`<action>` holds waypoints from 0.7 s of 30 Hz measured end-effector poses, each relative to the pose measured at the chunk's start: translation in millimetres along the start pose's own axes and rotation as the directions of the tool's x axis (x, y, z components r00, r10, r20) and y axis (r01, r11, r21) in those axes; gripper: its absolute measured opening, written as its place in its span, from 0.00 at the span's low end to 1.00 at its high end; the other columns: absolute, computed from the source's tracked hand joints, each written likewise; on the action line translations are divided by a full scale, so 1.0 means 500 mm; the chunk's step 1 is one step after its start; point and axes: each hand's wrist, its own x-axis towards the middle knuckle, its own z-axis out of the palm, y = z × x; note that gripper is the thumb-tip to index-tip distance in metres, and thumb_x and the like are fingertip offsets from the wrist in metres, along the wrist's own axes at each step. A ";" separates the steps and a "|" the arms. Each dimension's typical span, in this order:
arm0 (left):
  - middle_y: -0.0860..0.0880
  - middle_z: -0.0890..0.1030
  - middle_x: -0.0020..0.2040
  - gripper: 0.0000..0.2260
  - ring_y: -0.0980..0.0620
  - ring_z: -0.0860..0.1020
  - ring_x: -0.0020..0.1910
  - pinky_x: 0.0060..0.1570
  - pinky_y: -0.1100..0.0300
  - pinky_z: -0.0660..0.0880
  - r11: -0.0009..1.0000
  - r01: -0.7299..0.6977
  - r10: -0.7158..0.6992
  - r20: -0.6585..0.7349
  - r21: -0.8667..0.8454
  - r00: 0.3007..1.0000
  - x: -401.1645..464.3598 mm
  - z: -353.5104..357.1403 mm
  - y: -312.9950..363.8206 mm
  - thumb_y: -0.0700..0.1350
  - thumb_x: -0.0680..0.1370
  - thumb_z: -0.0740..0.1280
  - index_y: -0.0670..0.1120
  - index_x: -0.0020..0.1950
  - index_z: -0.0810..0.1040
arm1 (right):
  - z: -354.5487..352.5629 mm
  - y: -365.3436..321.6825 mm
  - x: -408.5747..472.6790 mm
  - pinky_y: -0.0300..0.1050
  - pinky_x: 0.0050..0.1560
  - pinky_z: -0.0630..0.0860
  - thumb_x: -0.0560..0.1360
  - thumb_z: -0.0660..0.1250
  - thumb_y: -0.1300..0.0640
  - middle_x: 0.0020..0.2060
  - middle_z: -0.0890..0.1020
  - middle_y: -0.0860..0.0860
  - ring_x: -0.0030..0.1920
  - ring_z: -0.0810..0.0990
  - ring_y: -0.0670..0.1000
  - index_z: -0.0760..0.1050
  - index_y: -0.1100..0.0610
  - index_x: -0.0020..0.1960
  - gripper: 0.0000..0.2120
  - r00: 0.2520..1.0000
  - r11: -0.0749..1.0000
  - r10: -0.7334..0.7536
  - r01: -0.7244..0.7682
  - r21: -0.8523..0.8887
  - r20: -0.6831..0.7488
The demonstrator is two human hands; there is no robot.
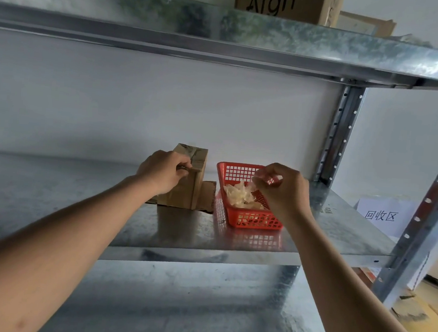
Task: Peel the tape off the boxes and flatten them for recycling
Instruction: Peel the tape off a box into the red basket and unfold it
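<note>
One box (186, 179) upright and unflattened in the left grip (163, 170), right grip (280, 187) pinching clear tape (257, 178) over the part-filled red basket (248, 218) (more boxes (285, 3) above).

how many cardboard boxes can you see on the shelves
2, plus something unclear. One small box stands on the middle shelf, gripped by the left hand, beside the red basket. One printed box sits on the top shelf; the cardboard behind it may be another.
</note>
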 end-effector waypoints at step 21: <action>0.50 0.85 0.56 0.06 0.48 0.80 0.50 0.47 0.58 0.70 0.999 -0.030 0.030 -0.029 -0.029 0.999 0.011 0.009 -0.011 0.47 0.81 0.71 0.52 0.58 0.84 | 0.026 0.015 0.000 0.48 0.48 0.85 0.84 0.64 0.53 0.49 0.87 0.43 0.43 0.85 0.41 0.82 0.46 0.62 0.11 0.889 0.958 -0.125 0.223 -0.178 0.439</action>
